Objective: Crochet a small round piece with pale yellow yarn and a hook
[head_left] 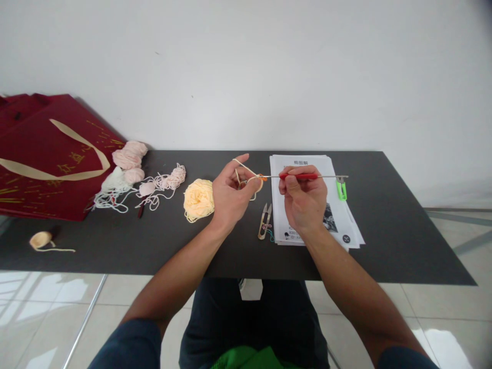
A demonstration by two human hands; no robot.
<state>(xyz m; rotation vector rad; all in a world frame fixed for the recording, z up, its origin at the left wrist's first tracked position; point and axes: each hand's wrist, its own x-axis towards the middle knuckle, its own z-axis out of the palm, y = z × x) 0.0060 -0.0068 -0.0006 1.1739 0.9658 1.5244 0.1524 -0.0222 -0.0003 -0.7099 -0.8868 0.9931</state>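
Charcoal-grey tabletop, one, running lengthwise before a white wall that is bearing a few small marks. Pale tiled floor, showing below the near edge and catching bright patches of light.

Crochet hook, one, red-handled: my right hand is gripping the handle between thumb and fingers, above the printed sheets, and the metal shaft is projecting from both sides, its left end reaching my other fingertips. Cream yarn strand, one: my left hand is pinching it with thumb and fingers closed, a length looping over the index finger. An orange bit, too small to identify, is sitting at that pinch.

Cream yarn ball, lying just beside my left wrist. Thread snips, blades apart, lying between my forearms. Printed sheets, stacked, slightly fanned; a lime-green clip-like item is lying at their right edge.

Pale pink and white yarn, several bundles, tangling beside a burgundy bag with gold markings, which is filling the far left. Small cream piece, trailing a tail, lying before the bag.
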